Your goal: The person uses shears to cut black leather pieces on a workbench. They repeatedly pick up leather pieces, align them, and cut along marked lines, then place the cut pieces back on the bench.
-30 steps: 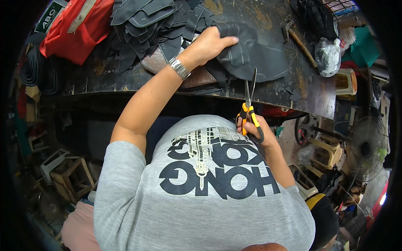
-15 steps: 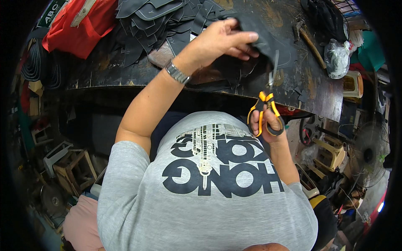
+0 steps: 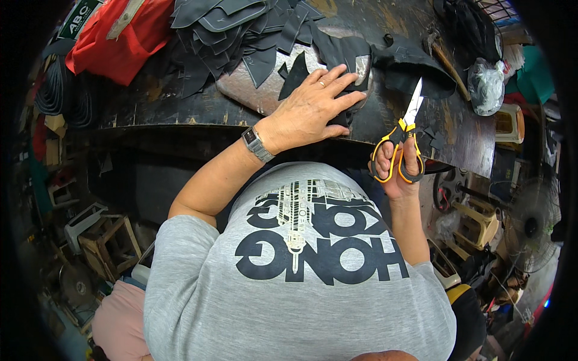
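My left hand (image 3: 310, 108) rests with its fingers spread over small black cut pieces (image 3: 295, 78) at the table's near edge. Under these pieces lies a rounded slab with a shiny, mottled surface (image 3: 244, 89). My right hand (image 3: 400, 174) is closed round the handles of yellow-and-black scissors (image 3: 407, 129). Their blades point up and away, slightly parted, with nothing between them. Beyond the blades, a curled black sheet (image 3: 415, 63) lies on the dark table (image 3: 391, 111), touched by neither hand.
A heap of dark cut pieces (image 3: 223, 36) covers the far left. Beside it lies a red bag (image 3: 123, 45). At the right are a hammer (image 3: 448, 63) and a clear plastic bag (image 3: 485, 87). Small black scraps (image 3: 435, 138) lie near the front edge.
My left hand has let go of the black sheet, which now lies at the right, and has come down onto the cut pieces. The scissors have shifted slightly right.
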